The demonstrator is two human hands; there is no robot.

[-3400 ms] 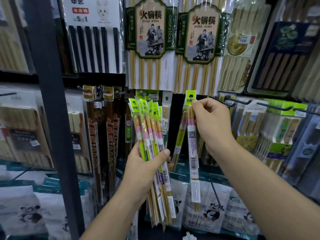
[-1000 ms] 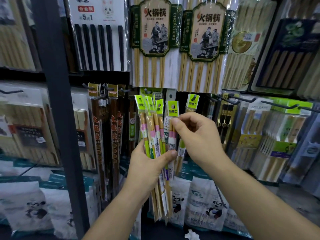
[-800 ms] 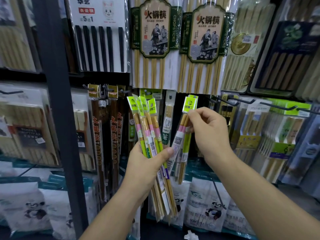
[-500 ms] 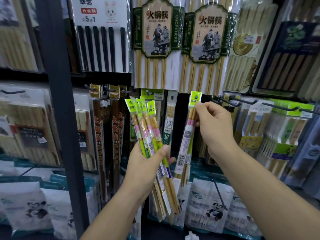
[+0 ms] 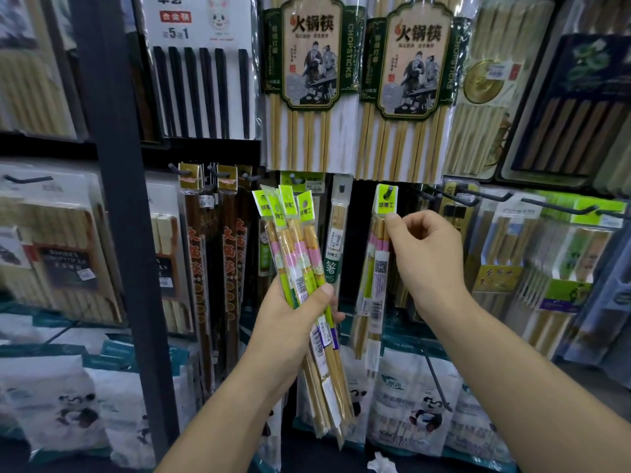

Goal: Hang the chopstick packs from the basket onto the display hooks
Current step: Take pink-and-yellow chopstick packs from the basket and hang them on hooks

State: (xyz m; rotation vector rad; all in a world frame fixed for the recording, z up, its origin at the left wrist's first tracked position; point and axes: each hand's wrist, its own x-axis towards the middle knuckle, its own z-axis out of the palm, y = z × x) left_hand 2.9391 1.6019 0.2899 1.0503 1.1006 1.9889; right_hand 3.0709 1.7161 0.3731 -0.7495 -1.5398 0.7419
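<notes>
The left hand [image 5: 290, 322] grips a bundle of chopstick packs [image 5: 293, 240] around its middle, thumb pressed across the front. Their green headers fan out upward and the stick tips point down. The right hand [image 5: 423, 254] pinches a single pack [image 5: 377, 271] just under its green header, with the other fingers curled in. That header sits over the tip of a hook [image 5: 389, 190], and the pack hangs down in front of other goods. A slim pack [image 5: 336, 240] hangs between the bundle and the single pack. A dark post [image 5: 112, 199] stands to the left. Big chopstick packs [image 5: 307, 80] hang above, close over the hook. Panda-printed bags [image 5: 409, 404] hang below, and bare hooks [image 5: 560, 207] jut out on the right.
</notes>
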